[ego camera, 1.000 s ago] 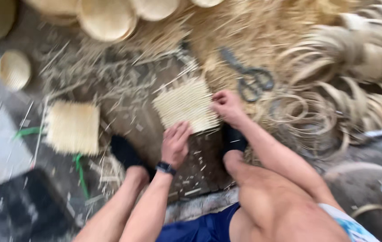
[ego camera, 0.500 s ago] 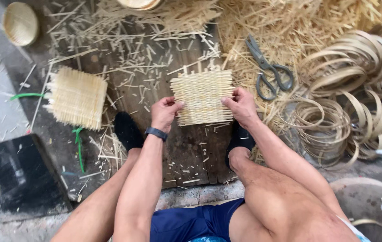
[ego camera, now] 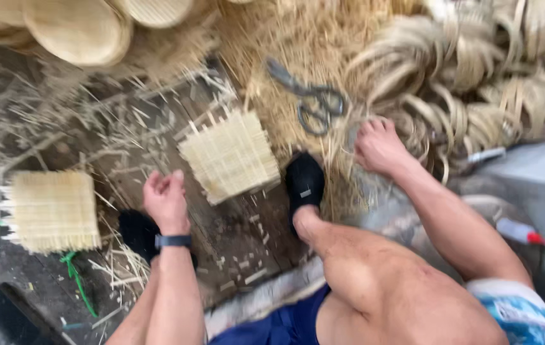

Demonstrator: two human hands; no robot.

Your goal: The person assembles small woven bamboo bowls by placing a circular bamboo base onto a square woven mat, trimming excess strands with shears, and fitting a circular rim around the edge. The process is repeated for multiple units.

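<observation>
At nine o'clock I see a finished woven mat (ego camera: 49, 209) lying flat on the boards. My left hand (ego camera: 166, 199) hovers loosely curled, holding nothing, just left of the second woven mat (ego camera: 229, 155), which lies tilted at centre between my feet. The scissors (ego camera: 310, 99) rest at twelve o'clock on the straw. My right hand (ego camera: 379, 145) reaches at two o'clock into loose bamboo strips (ego camera: 457, 115); its grip is blurred, I cannot tell. I judge I'm fetching a strip, so picking one cleanly matters.
</observation>
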